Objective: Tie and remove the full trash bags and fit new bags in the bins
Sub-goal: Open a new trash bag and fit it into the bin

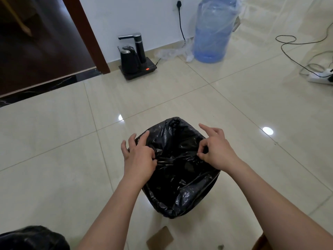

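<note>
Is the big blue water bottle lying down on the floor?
No, the blue water bottle stands upright on the tiled floor near the wall, with clear plastic wrap around it.

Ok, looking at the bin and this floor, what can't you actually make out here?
Head view only:
- The bin under the black plastic trash bag: the bag covers it.
- Inside the bag: too dark, partly behind the left hand and right hand.
- Black bag at lower left: cut off by the frame edge.
- Brown cardboard piece: cut off at the bottom.
- Red display on the black kettle base: too small to read.
</note>
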The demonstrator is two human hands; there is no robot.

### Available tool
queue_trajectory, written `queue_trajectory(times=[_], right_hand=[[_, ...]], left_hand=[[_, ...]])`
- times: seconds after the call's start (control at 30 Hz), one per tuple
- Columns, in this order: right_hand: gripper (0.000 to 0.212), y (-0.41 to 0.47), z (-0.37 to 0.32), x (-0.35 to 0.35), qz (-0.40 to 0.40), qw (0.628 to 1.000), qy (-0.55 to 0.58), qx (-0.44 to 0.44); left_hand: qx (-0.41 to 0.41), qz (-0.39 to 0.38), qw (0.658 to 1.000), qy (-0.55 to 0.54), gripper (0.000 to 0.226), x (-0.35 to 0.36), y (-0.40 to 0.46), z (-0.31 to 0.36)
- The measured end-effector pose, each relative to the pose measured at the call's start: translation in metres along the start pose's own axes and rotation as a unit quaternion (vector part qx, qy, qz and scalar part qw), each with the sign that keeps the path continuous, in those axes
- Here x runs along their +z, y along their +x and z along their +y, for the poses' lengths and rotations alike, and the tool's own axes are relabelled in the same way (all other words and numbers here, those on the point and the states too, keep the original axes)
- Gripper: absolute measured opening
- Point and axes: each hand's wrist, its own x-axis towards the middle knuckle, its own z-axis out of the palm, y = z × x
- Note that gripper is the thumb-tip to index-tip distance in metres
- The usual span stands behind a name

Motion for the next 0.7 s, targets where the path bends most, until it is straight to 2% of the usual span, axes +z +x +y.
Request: queue_trajectory(times=[0.13,0.2,0.3,0.37,0.5,0.6,0.63,0.7], right_hand=[[0.02,-0.002,0.005,-0.009,0.003,0.996,-0.088,0.01],[0.025,-0.003,0.004,-0.01,0.006,0.993,-0.114,0.01],[0.025,-0.004,0.004,-0.01,0.004,0.996,-0.093,0.015],[0.011,-0.004,0.004,-0.008,0.0,0.998,-0.062,0.002],[0.033,-0.004,0.001,-0.003,-0.008,0.997,-0.066,-0.026],[0.016,-0.004,-0.002,-0.004,-0.005,0.994,-0.111,-0.015],[0.008,-0.003,-0.001,-0.004,-0.001,0.993,-0.12,-0.013],[0.008,-0.002,0.001,-0.005,0.009,0.992,-0.124,-0.012]], left_hand=[[-0.03,-0.012,0.992,0.121,0.023,-0.006,-0.003,-0.009],[-0.052,-0.004,0.988,0.145,0.028,-0.009,-0.003,-0.012],[-0.056,-0.006,0.992,0.111,0.02,-0.01,-0.002,-0.012],[-0.032,-0.015,0.998,0.056,0.012,-0.008,-0.001,-0.009],[0.002,-0.035,0.999,0.023,0.02,-0.006,-0.001,-0.004],[0.007,-0.034,0.998,0.055,0.005,-0.002,-0.001,-0.006],[0.003,-0.029,0.998,0.062,0.009,0.0,-0.001,-0.007],[-0.003,-0.012,0.998,0.066,0.019,0.002,0.0,-0.009]])
